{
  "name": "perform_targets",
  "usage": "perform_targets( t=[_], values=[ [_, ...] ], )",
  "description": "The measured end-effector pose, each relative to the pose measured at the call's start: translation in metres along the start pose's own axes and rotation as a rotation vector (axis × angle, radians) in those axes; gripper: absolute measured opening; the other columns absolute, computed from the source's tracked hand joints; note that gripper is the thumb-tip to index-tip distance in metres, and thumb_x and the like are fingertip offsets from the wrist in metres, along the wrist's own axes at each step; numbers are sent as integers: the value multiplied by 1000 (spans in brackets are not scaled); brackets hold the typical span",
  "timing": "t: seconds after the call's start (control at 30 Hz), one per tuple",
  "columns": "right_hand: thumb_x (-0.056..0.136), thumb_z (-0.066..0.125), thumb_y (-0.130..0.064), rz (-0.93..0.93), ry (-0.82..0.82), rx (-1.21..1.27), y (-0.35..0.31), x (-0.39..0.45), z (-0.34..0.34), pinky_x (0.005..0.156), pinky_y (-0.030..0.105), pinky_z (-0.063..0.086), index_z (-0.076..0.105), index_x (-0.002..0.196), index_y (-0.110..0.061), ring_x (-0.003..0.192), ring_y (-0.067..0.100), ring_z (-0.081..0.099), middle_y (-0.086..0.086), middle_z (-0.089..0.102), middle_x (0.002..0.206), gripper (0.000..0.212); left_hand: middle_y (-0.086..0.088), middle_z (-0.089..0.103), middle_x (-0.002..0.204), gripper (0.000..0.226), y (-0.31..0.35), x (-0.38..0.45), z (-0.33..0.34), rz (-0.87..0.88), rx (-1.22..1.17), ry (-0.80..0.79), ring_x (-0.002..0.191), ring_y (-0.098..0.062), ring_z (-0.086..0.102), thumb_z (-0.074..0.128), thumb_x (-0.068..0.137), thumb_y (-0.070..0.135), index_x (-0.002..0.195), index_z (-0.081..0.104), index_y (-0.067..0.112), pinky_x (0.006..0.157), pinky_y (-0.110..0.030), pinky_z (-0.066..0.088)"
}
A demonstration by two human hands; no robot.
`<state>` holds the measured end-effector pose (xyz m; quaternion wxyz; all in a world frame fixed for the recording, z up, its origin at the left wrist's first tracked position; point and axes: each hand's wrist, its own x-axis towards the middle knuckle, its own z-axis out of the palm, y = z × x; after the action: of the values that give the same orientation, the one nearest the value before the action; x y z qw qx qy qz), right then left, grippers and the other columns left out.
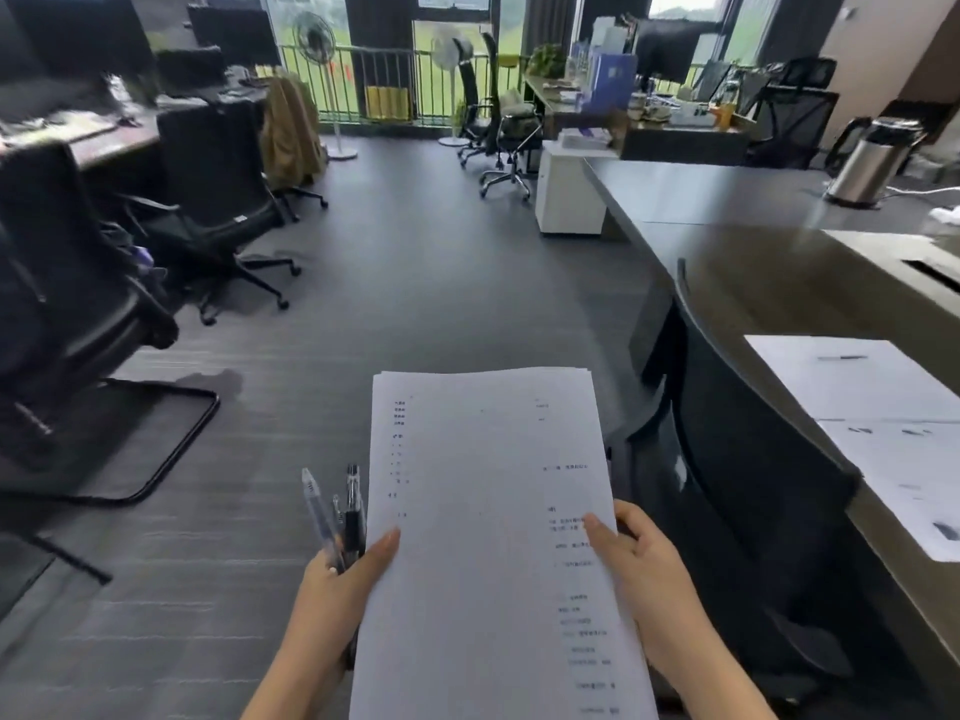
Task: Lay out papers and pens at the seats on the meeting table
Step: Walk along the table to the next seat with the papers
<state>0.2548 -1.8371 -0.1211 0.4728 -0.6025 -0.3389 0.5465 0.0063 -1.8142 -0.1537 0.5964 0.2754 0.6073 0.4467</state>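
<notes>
Carrying the supplies between seats looks like the step in hand: the stack of white printed paper sheets (493, 537) is held out in front of the person, over the grey floor and just left of the dark curved meeting table (737, 210). The left hand (343, 579) is closed on the stack's left edge, thumb on top, and in the same grip it holds a small bundle of pens, clear-barrelled and black (337, 517), that stick up beside the paper. The right hand (644, 579) pinches the right edge, thumb pressed on the printed face.

On the table at the near right, one seat appears already served: white sheets (852, 381) lie flat there with a dark pen (841, 358) resting on the farther one, behind the black mesh chair back (748, 485). Farther along, the tabletop is bare of paper; only a steel thermal jug (867, 163) stands near its far right end.

So the task seems partly done. The next move likely calls for stepping toward the far stretch of table, peeling a sheet or set from the top of the stack with the right hand, laying it square at the next seat, then freeing one pen from the left hand's bundle without letting the rest slip.
</notes>
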Motion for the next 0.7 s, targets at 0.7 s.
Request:
perform_targets(
  t=[0.7],
  values=[
    [88, 60, -25, -40, 115, 97, -267, 660, 165, 63, 38, 60, 62, 102, -11, 81, 31, 72, 11, 76, 89, 21, -6, 84, 78, 24, 377, 637, 153, 83, 9, -139, 65, -22, 79, 69, 96, 14, 114, 73, -1, 62, -33, 66]
  ],
)
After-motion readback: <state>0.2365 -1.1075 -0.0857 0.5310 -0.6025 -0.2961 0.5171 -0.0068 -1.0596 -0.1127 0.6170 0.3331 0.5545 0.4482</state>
